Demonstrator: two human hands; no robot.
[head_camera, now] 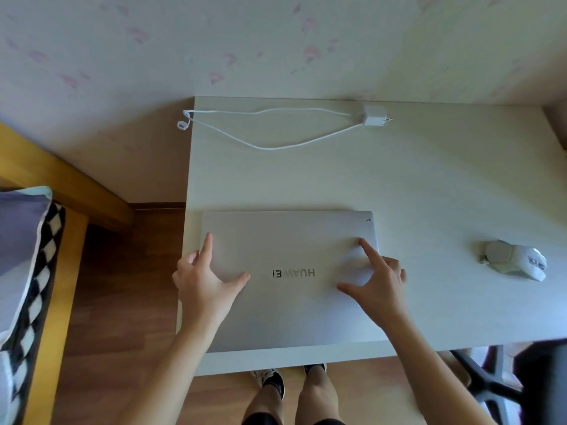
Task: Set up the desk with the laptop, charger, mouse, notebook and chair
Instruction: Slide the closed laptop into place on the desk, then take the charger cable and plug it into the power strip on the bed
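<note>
Both forearms are reaching forward from the bottom edge, and the left hand [204, 282] and the right hand [376, 282] are lying on the closed silver laptop [288, 302] with fingers spread wide, holding nothing. Its lid is showing the brand letters upside down, and it is sitting at the near left part of the white desk [429, 185], close to the front edge. A dark chair [503, 384] is standing at the lower right, partly under the desk edge. A white charger [375, 115] is lying near the back edge, and its cable [270, 147] is looping across to the left corner. A pale mouse [515, 260] is resting well apart on the right side. Beside the desk a bed [27, 271] with a wooden frame is standing on the brown floor, and flowered wallpaper is covering the wall behind.
</note>
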